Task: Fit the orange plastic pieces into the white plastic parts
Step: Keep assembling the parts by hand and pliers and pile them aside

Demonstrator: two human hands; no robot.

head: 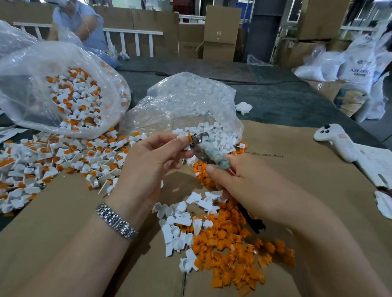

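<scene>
Seen from a head-worn camera looking down at a cardboard sheet (pixel 301 175) spread over a dark work table. The left hand (pixel 154 155), a metal watch (pixel 116 222) on its wrist, is raised in the middle of the view, thumb and fingers curled to pinch a small assembly (pixel 188 138) of white and orange plastic. The right hand (pixel 241 179) meets it from the right, fingers wrapped around the red handles of pliers (pixel 201 148); a wad of bluish cloth is bound near the tool's head. The metal tips sit against the pinched piece, most likely to press the orange insert home, though whether they actually grip it is too small to tell. Directly below the hands lie the supplies, kept within easy reach: loose orange pieces (pixel 231 251) in a heap, with loose white parts (pixel 180 224) touching its left edge. An open clear bag of white parts (pixel 192 103) lies just beyond the hands. To the left, finished pieces (pixel 55 155), white with orange showing, are spread across the table, and more fill a large clear bag (pixel 65 91) behind them, so done work stays apart from raw stock. A white handheld controller (pixel 337 141) rests on the right, near some papers. Another person in blue sits across the table at far left.
</scene>
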